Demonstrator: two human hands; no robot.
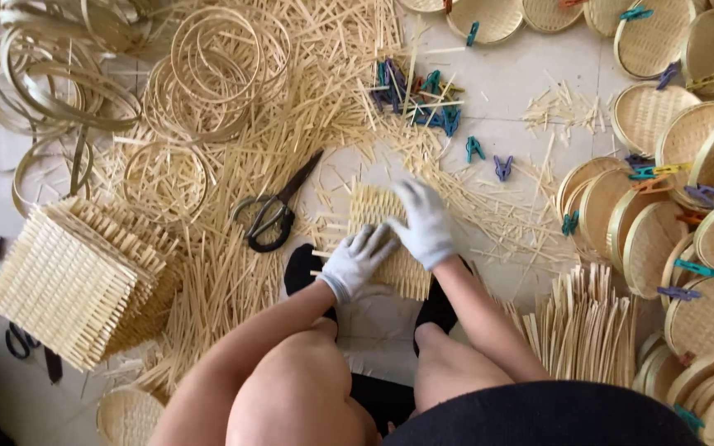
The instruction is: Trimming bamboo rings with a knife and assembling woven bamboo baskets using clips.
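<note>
Both gloved hands press flat on a woven mat [378, 239] lying on the floor between the person's black-socked feet: the left hand [357, 260] has its fingers spread over the mat's lower left part, gripping nothing, and the right hand [425, 223] lies open on its upper right part, likewise grasping nothing. Pale tile floor [522, 74] shows between the heaps. Loose bamboo strips [291, 107] cover most of the middle of it. Round baskets [687, 248], many pinched with coloured clips, crowd the right edge and the top right corner. A stack of square woven mats [76, 281] sits at the left, near the left knee. Bamboo hoops [68, 91] lie coiled at the upper left. A bundle of cut strips [584, 330] stands just right of the right leg. Black scissors [278, 211] lie on the strips just left of the mat. A small pile of blue and purple clips [415, 95] rests above the mat, with two single ones nearer it. No packages, labels or signs can be made out.
</note>
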